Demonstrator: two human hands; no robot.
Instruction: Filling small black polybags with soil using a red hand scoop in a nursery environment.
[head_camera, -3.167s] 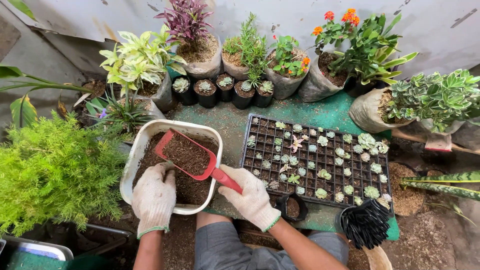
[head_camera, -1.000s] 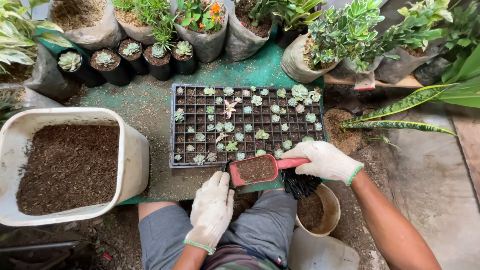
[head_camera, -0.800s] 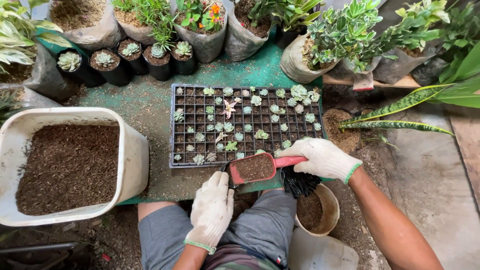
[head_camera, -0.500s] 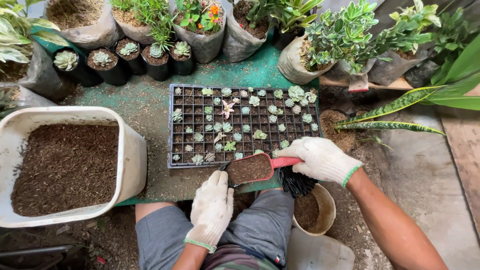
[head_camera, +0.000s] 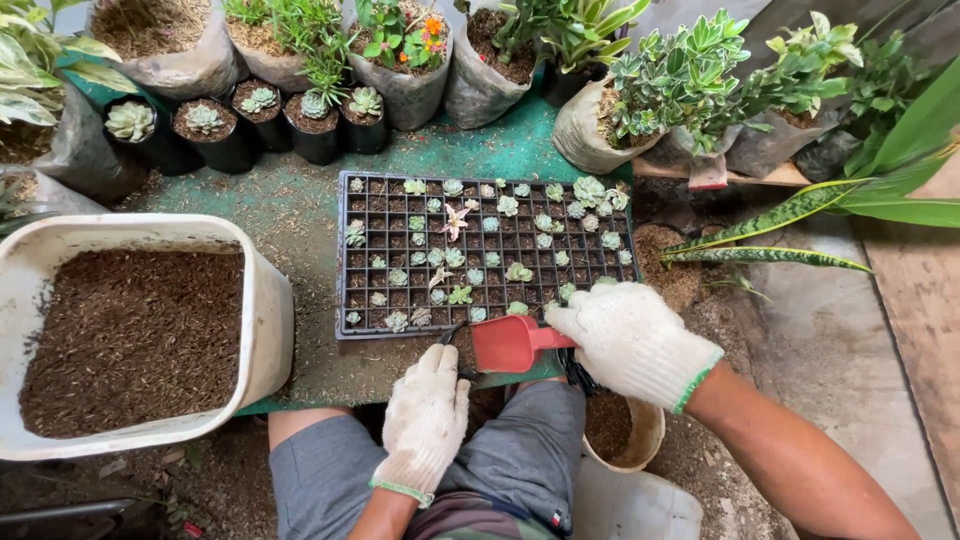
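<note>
well, the biggest thing here is the white tub (head_camera: 268, 310), full of dark brown potting mix, sitting well off to the left of where the hands work. next in size is the black seedling tray (head_camera: 343, 255), just beyond the grip, its cells holding small pale succulents. both rest on a green mat (head_camera: 300, 200) dusted with spilled mix. further out past the tray stand bagged plants and a row of little black pots with succulents (head_camera: 205, 125).

closer in, the right hand (head_camera: 630, 340), in a white knit glove with a green cuff, is wrapped tight around the handle of the red scoop (head_camera: 512, 342). the scoop is tipped over so its red back faces up, its mouth turned toward the left hand, right at the near edge of the tray. the left hand (head_camera: 425, 415), gloved the same, sits just below and left of the scoop; its fingers curl around something small and dark under the scoop, but what exactly it pinches is hidden. below the right hand lies a stack of black pots (head_camera: 578, 375) and a round pot with soil (head_camera: 625, 435).
</note>
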